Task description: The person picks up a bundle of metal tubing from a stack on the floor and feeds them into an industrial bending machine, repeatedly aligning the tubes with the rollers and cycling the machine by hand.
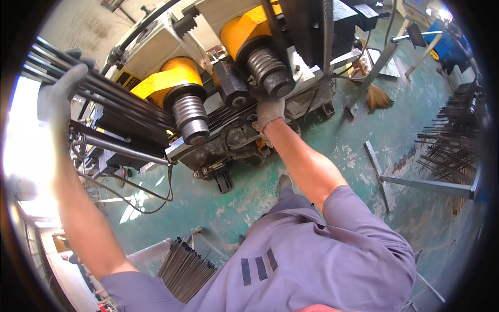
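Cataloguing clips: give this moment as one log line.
left hand: gloved, at dark metal rods | right hand: gloved, beside ribbed metal spindle, fingers hidden | floor: green

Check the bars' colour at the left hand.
The bars look dark grey; head view shows them best.

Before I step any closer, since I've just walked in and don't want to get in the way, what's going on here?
Someone in a purplish-grey shirt is at a machine. Their gloved left hand is at some long dark rods, which run toward the left ridged cylinder. Their gloved right hand is just below the right ridged cylinder in the picture; it is partly hidden, so I can't tell what it touches. A separate rod bundle sits at lower left.
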A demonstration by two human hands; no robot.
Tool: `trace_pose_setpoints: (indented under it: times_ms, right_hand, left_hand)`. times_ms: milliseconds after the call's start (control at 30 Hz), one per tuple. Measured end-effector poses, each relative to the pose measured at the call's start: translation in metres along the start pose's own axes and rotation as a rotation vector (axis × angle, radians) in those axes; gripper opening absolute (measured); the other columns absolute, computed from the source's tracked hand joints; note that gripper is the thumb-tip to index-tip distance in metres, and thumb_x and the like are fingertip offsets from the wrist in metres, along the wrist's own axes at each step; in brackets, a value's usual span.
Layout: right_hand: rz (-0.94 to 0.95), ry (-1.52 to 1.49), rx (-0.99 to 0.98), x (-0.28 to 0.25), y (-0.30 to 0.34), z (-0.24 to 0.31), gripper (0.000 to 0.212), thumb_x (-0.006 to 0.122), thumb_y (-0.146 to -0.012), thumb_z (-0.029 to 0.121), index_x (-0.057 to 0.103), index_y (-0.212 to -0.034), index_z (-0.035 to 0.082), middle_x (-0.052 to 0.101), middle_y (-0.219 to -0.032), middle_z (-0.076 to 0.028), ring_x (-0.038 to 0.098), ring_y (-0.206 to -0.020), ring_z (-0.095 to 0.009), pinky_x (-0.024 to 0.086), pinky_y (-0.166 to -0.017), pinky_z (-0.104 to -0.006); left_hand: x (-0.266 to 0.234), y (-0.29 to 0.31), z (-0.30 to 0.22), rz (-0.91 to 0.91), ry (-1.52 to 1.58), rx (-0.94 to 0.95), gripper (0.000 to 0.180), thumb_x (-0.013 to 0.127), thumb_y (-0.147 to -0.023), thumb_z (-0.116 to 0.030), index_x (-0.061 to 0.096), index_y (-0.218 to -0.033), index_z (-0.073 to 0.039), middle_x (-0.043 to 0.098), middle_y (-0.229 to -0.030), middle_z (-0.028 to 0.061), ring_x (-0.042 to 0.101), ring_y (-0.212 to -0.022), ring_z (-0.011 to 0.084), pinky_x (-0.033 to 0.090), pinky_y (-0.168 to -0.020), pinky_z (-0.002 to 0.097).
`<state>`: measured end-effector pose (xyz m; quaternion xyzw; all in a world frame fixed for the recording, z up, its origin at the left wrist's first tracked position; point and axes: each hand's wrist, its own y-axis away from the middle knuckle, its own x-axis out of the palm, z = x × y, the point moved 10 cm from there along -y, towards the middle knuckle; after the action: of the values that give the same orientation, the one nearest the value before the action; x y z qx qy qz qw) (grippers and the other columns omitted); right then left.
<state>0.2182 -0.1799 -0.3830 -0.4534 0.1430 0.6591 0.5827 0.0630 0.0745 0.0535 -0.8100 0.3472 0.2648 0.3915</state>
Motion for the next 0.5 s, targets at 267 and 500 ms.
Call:
trace_pose_setpoints:
  times_ms: [267,500]
  right_hand:
    - [-0.253,-1.401,0.598,-0.063,0.08,-0.041,0.024,0.077,-0.091,0.012,0.072,-0.111,0.001,0.074,-0.096,-0.004,0.066,-0.088,-0.013,0.052,-0.082,-0.0318]
    - [-0.45,-1.163,0.645,-0.185,0.263,-0.238,0.016,0.073,-0.097,0.001,0.066,-0.111,0.002,0.071,-0.091,-0.003,0.068,-0.08,-0.013,0.059,-0.075,-0.0328]
  left_hand:
    - [-0.076,0.128,-0.019,-0.251,0.076,0.062,0.042,0.06,-0.106,-0.021,0.068,-0.136,0.007,0.075,-0.122,0.015,0.07,-0.116,0.0252,0.051,-0.109,0.0377]
    - [0.067,0.281,-0.045,-0.026,0.759,-0.145,0.035,0.065,-0.098,-0.013,0.059,-0.13,-0.002,0.07,-0.101,0.0114,0.07,-0.1,0.0209,0.055,-0.097,0.0361]
